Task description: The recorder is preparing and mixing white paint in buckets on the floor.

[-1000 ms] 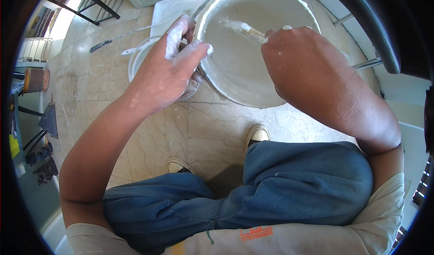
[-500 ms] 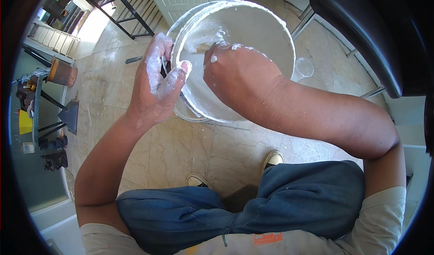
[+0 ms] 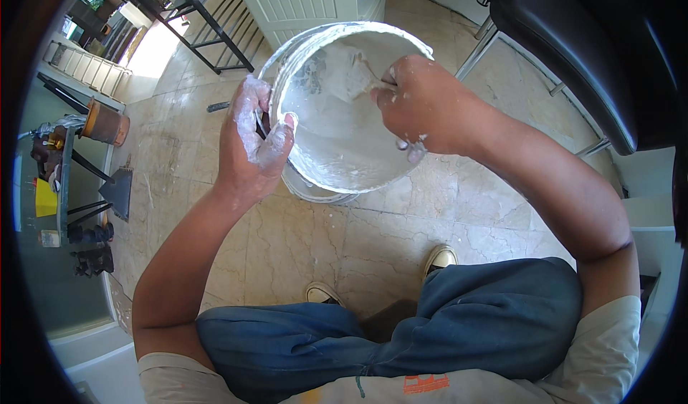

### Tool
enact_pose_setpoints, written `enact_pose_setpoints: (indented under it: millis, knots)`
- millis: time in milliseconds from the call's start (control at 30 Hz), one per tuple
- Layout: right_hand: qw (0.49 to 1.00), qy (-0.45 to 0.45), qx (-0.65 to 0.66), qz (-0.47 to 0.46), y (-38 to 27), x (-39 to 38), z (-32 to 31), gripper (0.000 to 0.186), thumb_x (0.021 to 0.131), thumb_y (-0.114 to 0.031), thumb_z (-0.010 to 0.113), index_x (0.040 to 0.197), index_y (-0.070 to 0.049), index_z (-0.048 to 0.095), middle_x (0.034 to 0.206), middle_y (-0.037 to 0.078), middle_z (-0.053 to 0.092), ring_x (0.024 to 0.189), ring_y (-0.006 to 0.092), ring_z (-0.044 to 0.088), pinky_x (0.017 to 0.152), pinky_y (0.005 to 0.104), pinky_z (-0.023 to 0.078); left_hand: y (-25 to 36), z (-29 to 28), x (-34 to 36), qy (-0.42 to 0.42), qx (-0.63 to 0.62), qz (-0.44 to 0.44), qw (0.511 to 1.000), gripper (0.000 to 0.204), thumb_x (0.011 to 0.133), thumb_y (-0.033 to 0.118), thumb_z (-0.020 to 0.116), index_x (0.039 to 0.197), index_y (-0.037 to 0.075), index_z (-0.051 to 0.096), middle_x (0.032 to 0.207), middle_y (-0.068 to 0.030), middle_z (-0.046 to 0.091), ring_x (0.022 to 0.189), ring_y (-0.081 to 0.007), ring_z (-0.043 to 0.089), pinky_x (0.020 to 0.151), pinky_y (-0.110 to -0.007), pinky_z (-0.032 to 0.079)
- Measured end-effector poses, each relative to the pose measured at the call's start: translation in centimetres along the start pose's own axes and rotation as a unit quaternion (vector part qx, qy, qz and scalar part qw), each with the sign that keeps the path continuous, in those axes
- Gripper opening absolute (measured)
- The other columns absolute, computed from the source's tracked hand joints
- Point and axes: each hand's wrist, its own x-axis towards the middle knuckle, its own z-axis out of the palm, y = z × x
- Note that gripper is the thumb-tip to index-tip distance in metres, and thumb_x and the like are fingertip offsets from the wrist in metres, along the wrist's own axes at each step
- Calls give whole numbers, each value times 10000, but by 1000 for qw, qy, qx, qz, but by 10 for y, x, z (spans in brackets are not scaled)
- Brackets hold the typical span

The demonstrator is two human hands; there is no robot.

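A white bucket [image 3: 344, 186] tilts in front of me, with white paste [image 3: 337, 124] smeared over its inner wall and bottom. My left hand [image 3: 259, 128], coated in paste, is closed on the bucket's left rim. Something dark and narrow shows between its thumb and fingers, too hidden to name. In my right hand [image 3: 423, 107], over the right side of the opening, is a paste-covered scraper [image 3: 365, 80]. Its blade is buried in a lump of paste near the far wall. Blobs of paste cling to the right hand's lower fingers.
Under the bucket shows the rim of another container [image 3: 315, 195]. A dark handle [image 3: 217, 107] sticks out left of my left hand. A black chair [image 3: 566, 53] stands at right, a slatted metal stool [image 3: 215, 35] at far left, a white cabinet [image 3: 308, 6] behind.
My right hand has come up from deep inside the bucket toward its right rim, bringing the scraper and paste into view. The left hand keeps its hold on the rim.
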Motion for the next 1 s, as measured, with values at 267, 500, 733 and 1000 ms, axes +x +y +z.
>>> enact_pose_setpoints:
  millis: [267, 500, 733, 1000]
  knots:
    - [991, 46, 122, -24, -19, 1, 18, 366, 897, -236, 576, 916, 118, 665, 847, 308, 662, 862, 467, 650, 831, 452, 505, -11, 8, -5, -5, 23, 64, 998, 228, 870, 135, 600, 946, 45, 406, 864, -37, 362, 788, -136, 350, 703, -286, 354]
    - [963, -77, -140, -219, -3, 6, 28, 288, 891, -177, 549, 940, 68, 692, 997, 330, 620, 967, 442, 622, 888, 452, 489, -11, 8, -10, -20, 12, 63, 998, 228, 878, 170, 588, 958, 42, 416, 892, -43, 367, 800, -148, 345, 721, -284, 348]
    - [992, -58, -85, -66, -11, -19, 20, 227, 867, -127, 580, 894, 53, 715, 925, 314, 649, 905, 404, 675, 830, 441, 547, -3, -7, -5, -35, 53, 32, 997, 205, 890, 169, 566, 981, 48, 428, 928, -49, 400, 855, -124, 368, 790, -280, 357]
    - [990, -21, -95, -98, -27, -1, 39, 238, 795, -59, 588, 937, 110, 676, 859, 299, 673, 811, 391, 700, 755, 412, 582, 7, -4, -1, -10, 37, 25, 999, 138, 831, 19, 517, 956, 32, 461, 857, -30, 402, 793, -121, 388, 724, -254, 361]
